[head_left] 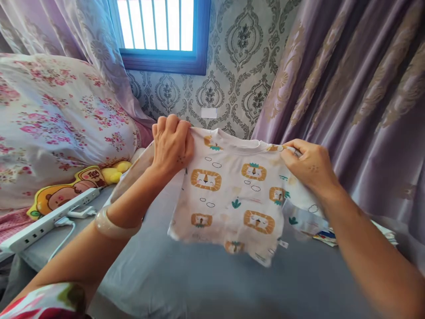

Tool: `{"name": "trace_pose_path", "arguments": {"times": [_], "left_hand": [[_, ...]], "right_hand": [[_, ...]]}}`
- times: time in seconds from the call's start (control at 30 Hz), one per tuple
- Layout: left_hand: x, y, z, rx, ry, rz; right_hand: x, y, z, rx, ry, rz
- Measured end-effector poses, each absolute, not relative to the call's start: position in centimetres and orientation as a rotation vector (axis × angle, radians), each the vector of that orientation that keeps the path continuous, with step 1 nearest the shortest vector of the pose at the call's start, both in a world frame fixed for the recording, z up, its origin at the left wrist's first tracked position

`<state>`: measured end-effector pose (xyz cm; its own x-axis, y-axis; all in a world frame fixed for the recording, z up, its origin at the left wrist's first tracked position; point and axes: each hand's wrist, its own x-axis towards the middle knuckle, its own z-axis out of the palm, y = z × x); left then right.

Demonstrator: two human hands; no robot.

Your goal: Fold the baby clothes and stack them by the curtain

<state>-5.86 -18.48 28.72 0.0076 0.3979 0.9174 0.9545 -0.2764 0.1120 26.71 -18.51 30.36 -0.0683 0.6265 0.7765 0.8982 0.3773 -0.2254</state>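
A small white child's shirt (232,195) printed with orange lion faces hangs in the air above a grey bed sheet (186,279). My left hand (172,144) is closed on its left shoulder, knuckles toward me. My right hand (307,164) pinches the right shoulder by the neckline. The shirt is stretched flat between both hands, its hem hanging just above the sheet. A pale bangle (114,226) sits on my left wrist.
A floral quilt (56,119) is piled at the left, with a yellow cartoon cushion (71,190) and a white power strip (46,221) with cables beside it. Folded cloth (332,235) lies at the right under my arm. Purple curtains (358,88) hang right; a window (159,26) behind.
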Motion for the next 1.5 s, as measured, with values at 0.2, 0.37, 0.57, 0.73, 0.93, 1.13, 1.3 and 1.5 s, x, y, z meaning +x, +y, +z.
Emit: {"name": "trace_pose_path", "arguments": {"times": [0.2, 0.37, 0.57, 0.73, 0.93, 1.13, 1.3, 1.5], "left_hand": [[-5.4, -11.4, 23.2, -2.042, -1.643, -0.81], [-4.1, -7.8, 12.9, -2.183, -1.894, -0.52], [-2.6, -6.5, 7.3, -2.255, -1.949, -0.415], [-3.1, -5.6, 5.9, -2.328, -1.972, -0.189], [-3.2, -3.7, 5.8, -2.429, -1.934, -0.051], [-1.3, -2.5, 5.6, -2.552, -1.872, -0.112], [-0.8, -2.4, 4.3, -2.496, -1.82, -0.206], [-1.0, -0.8, 4.3, -2.39, -1.647, -0.302]], "right_hand": [[26.8, -12.0, 24.6, -1.701, -1.981, -0.144], [25.8, -9.5, 14.6, -1.868, -2.115, -0.29], [25.2, -8.2, 7.3, -1.955, -2.28, -0.349], [25.4, -7.4, 6.0, -2.007, -2.336, -0.214], [24.7, -6.1, 7.4, -2.047, -2.429, 0.067], [22.9, -4.2, 7.6, -1.949, -2.47, 0.257], [22.5, -3.8, 5.5, -1.896, -2.404, 0.124], [22.1, -3.0, 4.5, -1.885, -2.263, -0.184]]}}
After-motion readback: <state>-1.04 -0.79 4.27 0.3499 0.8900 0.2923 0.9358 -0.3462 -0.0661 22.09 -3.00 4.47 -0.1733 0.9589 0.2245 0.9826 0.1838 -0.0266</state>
